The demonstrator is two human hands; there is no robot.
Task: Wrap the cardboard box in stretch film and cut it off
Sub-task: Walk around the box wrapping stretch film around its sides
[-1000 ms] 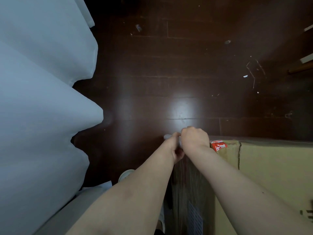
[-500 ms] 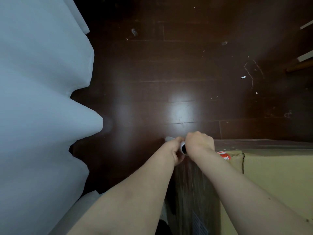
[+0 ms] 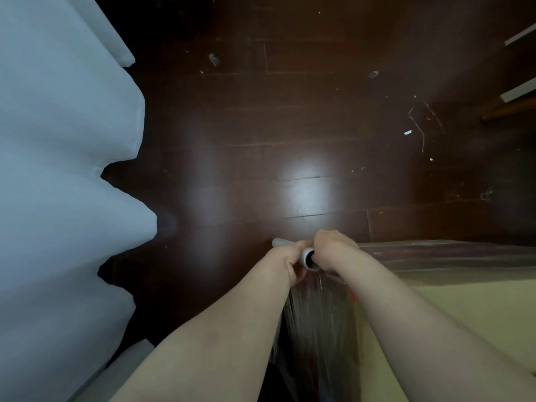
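While both hands, left hand and right hand, grip the film roll at six o'clock, fingers wrapped around it, slack could wrinkle film on the cardboard box.

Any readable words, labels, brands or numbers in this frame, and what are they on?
None can be read. The red patch on the cardboard box, beside the right forearm, lies behind stretch film and is too blurred and hidden to show any text.

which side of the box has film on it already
The near-left side of the cardboard box, below the hands: streaky stretch film hangs over it. The yellowish top face looks bare.
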